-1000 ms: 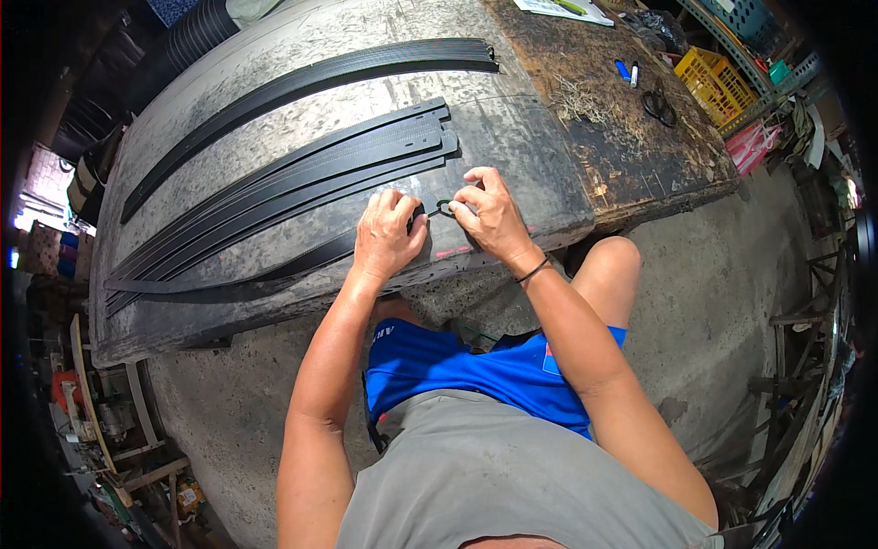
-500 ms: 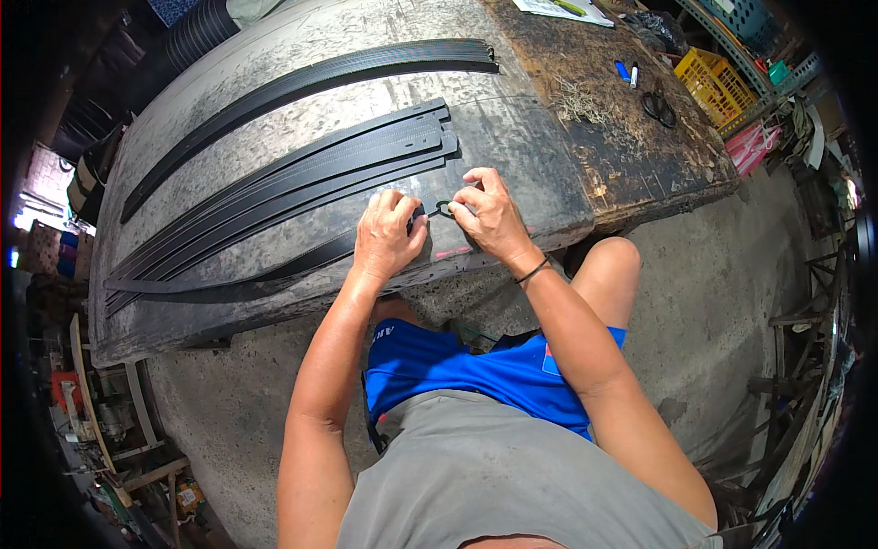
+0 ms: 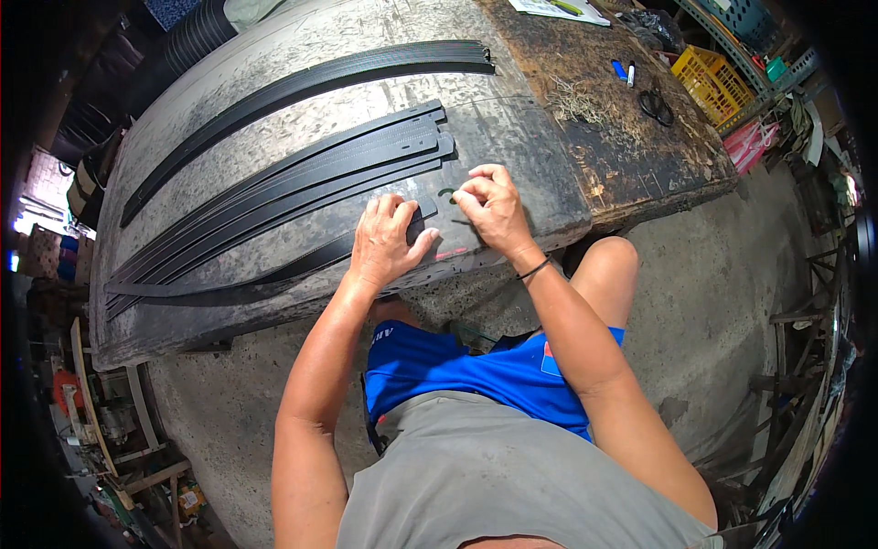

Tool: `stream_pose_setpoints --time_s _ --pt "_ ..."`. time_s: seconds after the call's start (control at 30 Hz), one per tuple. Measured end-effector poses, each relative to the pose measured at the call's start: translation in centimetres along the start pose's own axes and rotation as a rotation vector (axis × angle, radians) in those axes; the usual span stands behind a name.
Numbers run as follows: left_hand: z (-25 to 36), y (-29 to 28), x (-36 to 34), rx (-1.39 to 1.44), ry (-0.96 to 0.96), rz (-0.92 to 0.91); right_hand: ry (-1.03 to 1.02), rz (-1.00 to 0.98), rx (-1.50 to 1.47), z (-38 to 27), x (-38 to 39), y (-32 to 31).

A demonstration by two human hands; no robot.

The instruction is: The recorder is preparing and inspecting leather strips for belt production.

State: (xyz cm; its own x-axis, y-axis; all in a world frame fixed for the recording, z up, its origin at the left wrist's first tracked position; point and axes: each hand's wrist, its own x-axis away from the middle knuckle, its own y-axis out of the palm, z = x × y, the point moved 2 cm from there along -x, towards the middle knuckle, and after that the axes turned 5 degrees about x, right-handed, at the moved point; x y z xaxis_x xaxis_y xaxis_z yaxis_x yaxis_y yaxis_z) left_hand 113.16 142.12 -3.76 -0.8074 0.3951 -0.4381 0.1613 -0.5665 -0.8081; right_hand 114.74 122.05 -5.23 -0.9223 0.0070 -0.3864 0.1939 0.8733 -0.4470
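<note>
Along the table's near edge lies a black strap [image 3: 322, 257], its squared end showing just beyond the fingers of my left hand [image 3: 382, 236]. That hand bends over the strap and holds it down, its thumb spread toward the near edge. To the right, my right hand [image 3: 494, 209] is raised a little above the table, thumb and fingertips pinching a small dark looped piece [image 3: 446, 193]. Its exact kind is hard to make out. Just beyond my hands, several flat black straps [image 3: 320, 165] lie fanned out, with rounded, slotted ends toward the right.
A second bundle of black straps [image 3: 311, 96] lies farther back on the worn grey table [image 3: 512, 119]. On the brown wooden board [image 3: 631, 160] are black scissors [image 3: 655, 107], a marker [image 3: 631, 75], a blue piece and loose fibres. A yellow crate [image 3: 712, 85] stands beyond it.
My right hand has drawn slightly away from the strap's end with the looped piece. My left thumb has opened away from the fingers, uncovering more of the strap's end.
</note>
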Motion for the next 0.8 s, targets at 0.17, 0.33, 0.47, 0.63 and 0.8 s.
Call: stream_pose_setpoints --time_s 0.17,0.33,0.47,0.63,0.8 --pt "0.5 -0.1 0.5 -0.076 0.098 -0.059 0.163 0.098 -0.205 2.2 -0.5 0.0" --pt "1.0 -0.4 0.5 -0.236 0.135 -0.196 0.177 0.135 -0.254 2.3 -0.4 0.0" --pt "0.7 -0.1 0.7 -0.145 0.09 -0.17 0.175 0.144 -0.243 2.1 -0.5 -0.2" --pt "1.2 -0.5 0.7 -0.17 0.123 -0.119 0.187 0.154 -0.252 1.9 -0.5 -0.2" --pt "-0.2 0.6 0.9 -0.105 0.075 -0.088 0.209 0.16 -0.276 2.4 -0.6 -0.1"
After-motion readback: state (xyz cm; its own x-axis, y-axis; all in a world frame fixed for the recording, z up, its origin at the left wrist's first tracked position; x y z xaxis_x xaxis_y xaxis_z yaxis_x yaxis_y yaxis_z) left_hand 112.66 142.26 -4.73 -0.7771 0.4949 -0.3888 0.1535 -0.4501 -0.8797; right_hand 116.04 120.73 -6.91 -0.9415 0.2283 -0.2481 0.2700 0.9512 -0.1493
